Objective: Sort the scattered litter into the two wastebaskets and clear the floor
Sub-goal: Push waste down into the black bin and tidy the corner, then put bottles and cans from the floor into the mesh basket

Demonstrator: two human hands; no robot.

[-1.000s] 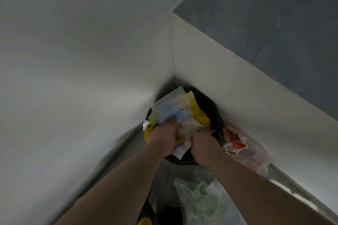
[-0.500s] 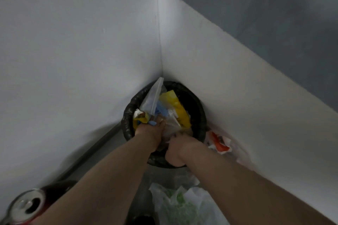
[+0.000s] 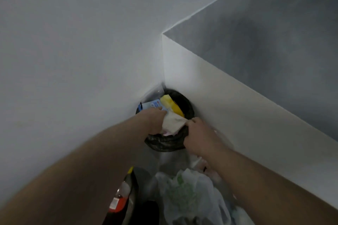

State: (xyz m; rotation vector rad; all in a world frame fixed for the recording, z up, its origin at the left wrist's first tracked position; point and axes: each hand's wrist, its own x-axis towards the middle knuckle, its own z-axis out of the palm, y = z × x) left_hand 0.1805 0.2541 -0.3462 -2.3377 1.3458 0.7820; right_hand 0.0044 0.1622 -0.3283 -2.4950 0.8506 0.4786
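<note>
Both my left hand (image 3: 155,121) and right hand (image 3: 198,134) pinch a crumpled paper (image 3: 172,124), its long axis running ten-to-four, over the wastebasket (image 3: 167,144).

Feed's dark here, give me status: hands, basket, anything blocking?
Both hands, left and right, gripping pale wrapper over black wastebasket. Basket heaped full. Plastic bag on floor behind.

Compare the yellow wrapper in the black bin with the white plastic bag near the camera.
The yellow wrapper is opaque and bright; the white plastic bag is pale and see-through, with green showing inside. The wrapper lies inside the black wastebasket; the bag sits outside it, nearer the camera. The wrapper looks smaller and flatter, the bag puffed and crumpled. Neither hand is touching either one.
</note>
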